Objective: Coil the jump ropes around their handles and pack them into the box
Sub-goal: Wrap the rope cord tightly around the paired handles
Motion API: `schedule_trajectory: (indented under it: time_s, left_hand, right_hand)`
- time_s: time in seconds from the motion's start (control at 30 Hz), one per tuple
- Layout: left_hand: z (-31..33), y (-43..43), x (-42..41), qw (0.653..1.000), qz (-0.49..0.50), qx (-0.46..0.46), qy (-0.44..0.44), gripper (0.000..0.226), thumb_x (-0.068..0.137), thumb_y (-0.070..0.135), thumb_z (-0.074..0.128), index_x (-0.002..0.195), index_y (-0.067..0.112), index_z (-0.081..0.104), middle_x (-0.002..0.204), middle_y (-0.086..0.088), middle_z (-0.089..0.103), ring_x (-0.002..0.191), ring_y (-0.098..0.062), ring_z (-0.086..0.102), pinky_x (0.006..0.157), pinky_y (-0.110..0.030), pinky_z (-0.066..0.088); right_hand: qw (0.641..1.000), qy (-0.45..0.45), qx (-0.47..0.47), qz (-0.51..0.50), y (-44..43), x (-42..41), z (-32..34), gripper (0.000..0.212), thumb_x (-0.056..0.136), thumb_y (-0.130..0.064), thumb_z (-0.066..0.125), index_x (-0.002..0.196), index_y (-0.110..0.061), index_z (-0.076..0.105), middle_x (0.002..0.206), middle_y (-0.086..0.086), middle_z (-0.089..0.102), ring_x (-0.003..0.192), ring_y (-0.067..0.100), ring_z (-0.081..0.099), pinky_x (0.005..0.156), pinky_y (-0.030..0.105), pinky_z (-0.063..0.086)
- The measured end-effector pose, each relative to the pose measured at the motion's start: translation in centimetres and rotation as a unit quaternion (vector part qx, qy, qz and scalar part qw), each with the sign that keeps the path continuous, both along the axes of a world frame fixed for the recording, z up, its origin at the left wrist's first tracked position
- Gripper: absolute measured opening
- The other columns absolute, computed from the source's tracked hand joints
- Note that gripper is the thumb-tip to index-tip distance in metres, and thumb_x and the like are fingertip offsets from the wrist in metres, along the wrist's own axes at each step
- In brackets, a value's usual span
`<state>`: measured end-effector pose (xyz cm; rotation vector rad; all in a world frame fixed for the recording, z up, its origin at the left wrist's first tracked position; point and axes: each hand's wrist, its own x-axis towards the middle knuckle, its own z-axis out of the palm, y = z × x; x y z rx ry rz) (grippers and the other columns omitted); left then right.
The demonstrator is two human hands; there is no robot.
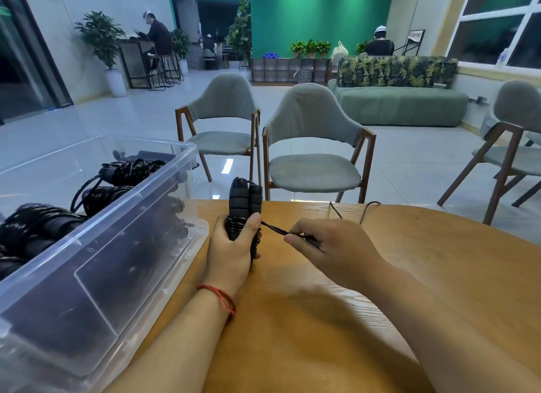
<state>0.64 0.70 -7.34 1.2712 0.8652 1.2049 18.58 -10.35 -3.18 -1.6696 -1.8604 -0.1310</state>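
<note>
My left hand grips two black jump-rope handles held side by side and upright over the wooden table. A few turns of black rope wrap their lower part. My right hand pinches the rope just right of the handles, pulling it taut. The loose rope end trails off over the table's far edge. A clear plastic box on the left holds several coiled black jump ropes.
Two grey padded chairs stand just past the table's far edge, and a third at the right. A green sofa sits further back. People sit at desks across the room.
</note>
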Motion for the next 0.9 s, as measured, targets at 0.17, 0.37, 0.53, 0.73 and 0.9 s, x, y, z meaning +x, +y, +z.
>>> schedule_trajectory:
  time_s: [0.17, 0.37, 0.53, 0.73, 0.9]
  left_hand:
    - [-0.1, -0.1, 0.0, 0.996, -0.003, 0.066, 0.061, 0.028, 0.096, 0.045, 0.075, 0.114, 0.029, 0.062, 0.092, -0.010, 0.072, 0.076, -0.022, 0.071, 0.063, -0.042, 0.062]
    - [-0.1, -0.9, 0.5, 0.980, -0.019, 0.120, 0.156, 0.038, 0.094, 0.054, 0.073, 0.122, 0.037, 0.055, 0.090, 0.004, 0.070, 0.073, -0.009, 0.068, 0.063, -0.031, 0.057]
    - [0.2, -1.3, 0.2, 0.979, -0.046, 0.140, 0.143, 0.035, 0.094, 0.053, 0.074, 0.121, 0.040, 0.056, 0.092, 0.004, 0.069, 0.077, -0.011, 0.068, 0.065, -0.030, 0.055]
    - [0.5, -2.2, 0.3, 0.954, -0.081, 0.196, 0.214, 0.036, 0.092, 0.041, 0.078, 0.121, 0.042, 0.056, 0.097, 0.009, 0.070, 0.088, -0.006, 0.069, 0.074, -0.034, 0.063]
    - [0.7, -3.1, 0.4, 0.901, -0.122, 0.279, 0.307, 0.033, 0.088, 0.059, 0.073, 0.115, 0.048, 0.059, 0.101, 0.022, 0.069, 0.097, 0.004, 0.066, 0.080, -0.030, 0.062]
  right_hand:
    - [0.998, -0.006, 0.057, -0.029, -0.4, -0.3, 1.8, 0.027, 0.104, -0.052, 0.061, 0.088, -0.033, 0.071, 0.056, -0.018, 0.046, 0.056, 0.003, 0.050, 0.055, 0.020, 0.029]
    - [0.997, 0.001, 0.064, -0.033, -0.4, -0.4, 2.3, 0.028, 0.104, -0.054, 0.060, 0.091, -0.033, 0.074, 0.058, -0.015, 0.053, 0.057, 0.007, 0.054, 0.057, 0.020, 0.029]
    - [0.995, 0.064, 0.061, -0.038, -0.6, -0.4, 2.9, 0.028, 0.102, -0.054, 0.063, 0.090, -0.031, 0.073, 0.059, -0.009, 0.058, 0.063, 0.015, 0.058, 0.056, 0.025, 0.035]
    - [0.999, 0.000, 0.030, 0.017, -0.9, -2.0, 3.3, 0.030, 0.101, -0.059, 0.055, 0.086, -0.035, 0.067, 0.062, -0.016, 0.053, 0.062, 0.004, 0.052, 0.056, 0.022, 0.030]
    - [0.998, -0.049, -0.002, 0.035, -1.2, -1.6, 4.5, 0.024, 0.098, -0.056, 0.065, 0.081, -0.040, 0.059, 0.068, -0.017, 0.058, 0.063, 0.001, 0.054, 0.059, 0.017, 0.032]
